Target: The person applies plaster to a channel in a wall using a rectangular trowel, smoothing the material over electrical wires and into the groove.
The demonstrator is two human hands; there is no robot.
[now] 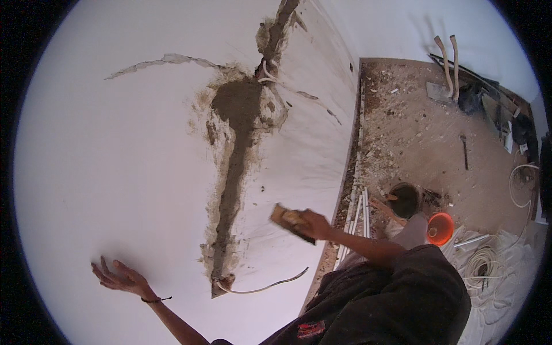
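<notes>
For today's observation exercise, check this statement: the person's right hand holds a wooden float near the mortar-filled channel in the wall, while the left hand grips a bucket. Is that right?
Not quite. In the head view the left hand grips nothing; it is open, fingers spread, against the white wall. The right hand does hold the wooden float near the mortar-filled channel.

Flat wooden plastering float [290,221], tan with a dark underside, clasped in right hand [315,224], tilted, held just off the white wall [115,172] to the right of the mortar-filled chase [233,172]. Chase: dark grey-brown, damp-looking, running vertically, widening into a broad patch at top, ragged plaster edges alongside.
</notes>
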